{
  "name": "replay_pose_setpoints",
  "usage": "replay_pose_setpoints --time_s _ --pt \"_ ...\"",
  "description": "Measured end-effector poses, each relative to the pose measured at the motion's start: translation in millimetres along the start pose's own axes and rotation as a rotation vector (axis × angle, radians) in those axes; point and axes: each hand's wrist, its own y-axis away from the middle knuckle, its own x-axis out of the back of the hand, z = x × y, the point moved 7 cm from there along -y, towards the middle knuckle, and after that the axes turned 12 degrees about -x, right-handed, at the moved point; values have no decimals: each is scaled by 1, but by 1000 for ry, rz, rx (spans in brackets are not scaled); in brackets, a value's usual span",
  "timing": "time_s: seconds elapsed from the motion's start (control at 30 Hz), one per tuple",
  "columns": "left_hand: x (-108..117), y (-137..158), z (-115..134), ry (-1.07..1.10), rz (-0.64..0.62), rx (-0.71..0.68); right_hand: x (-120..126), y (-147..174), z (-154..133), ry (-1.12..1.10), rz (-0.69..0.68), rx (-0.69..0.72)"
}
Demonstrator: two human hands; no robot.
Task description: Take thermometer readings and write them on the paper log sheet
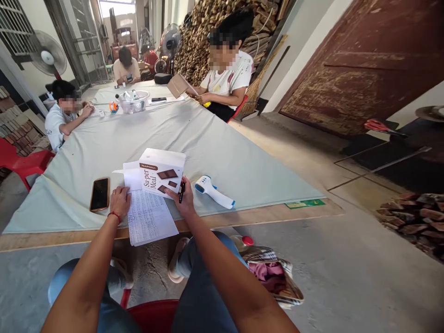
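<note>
My right hand (185, 200) grips the lower right corner of a white "Super Meal" box (161, 159), thumb on its printed front. A black pen (181, 191) is also tucked in that hand. Under the box lie handwritten paper sheets (151, 219), overhanging the table's near edge. My left hand (120, 202) rests on the table at the left edge of the sheets, fingers laid forward and touching the paper. Left of it lies a dark-screened phone (100, 194). A white and blue infrared thermometer (215, 192) lies to the right of my right hand.
A grey cloth covers the table (243, 157). Farther back stand a clear plastic basket (133, 102) of bottles and an orange tape roll (113, 107). One person (227, 69) at right holds cardboard; others sit left and behind. A checked bag (274, 273) is on the floor.
</note>
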Motion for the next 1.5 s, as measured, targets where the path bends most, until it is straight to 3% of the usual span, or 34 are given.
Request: replay_pose_setpoints --time_s 0.23,0.47,0.63,0.87,1.0,1.13,1.2,1.37,1.5 --pt "1 4 -1 183 109 67 -47 -2 0 111 -251 20" --pt "-2 6 -2 108 99 97 -76 -36 13 141 -467 -64" --pt "-5 6 4 -8 53 87 -65 -36 19 157 -324 -45" --pt "-5 3 2 5 89 81 -32 2 1 143 -60 23" --pt "-10 8 2 97 100 102 -26 26 -1 193 -111 -46" --pt "-1 38 15 134 300 148 -20 35 4 156 -116 -80" --pt "2 51 31 125 349 89 -18 34 11 145 -116 -126" --pt "-11 54 80 179 77 -270 -20 32 21 217 -181 -194" --pt "-13 49 89 166 55 -239 -18 36 17 312 -154 -142"
